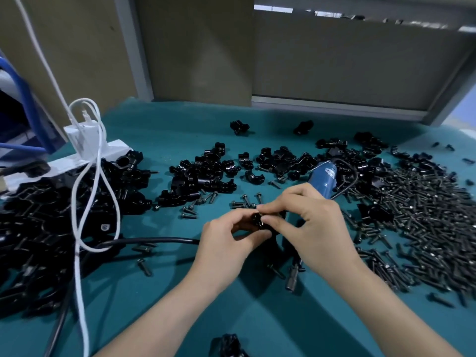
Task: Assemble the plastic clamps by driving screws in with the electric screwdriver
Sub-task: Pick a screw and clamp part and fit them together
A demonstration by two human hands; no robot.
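Note:
Both hands meet over the middle of the teal table. My left hand (226,235) grips a small black plastic clamp (257,219) from below and the left. My right hand (309,222) pinches at the same clamp from the right with thumb and forefinger; whether a screw is between them I cannot tell. The blue electric screwdriver (323,180) lies on the table just behind my right hand, its bit end (292,280) showing under my right wrist. A large heap of dark screws (417,222) spreads on the right. Loose clamp halves (203,173) lie behind the hands.
A big pile of black clamps (51,222) fills the left side, crossed by white cables (87,191) from a white power strip (85,150). A black cord (144,240) runs to my left hand. Brown panels (195,47) wall off the table's back.

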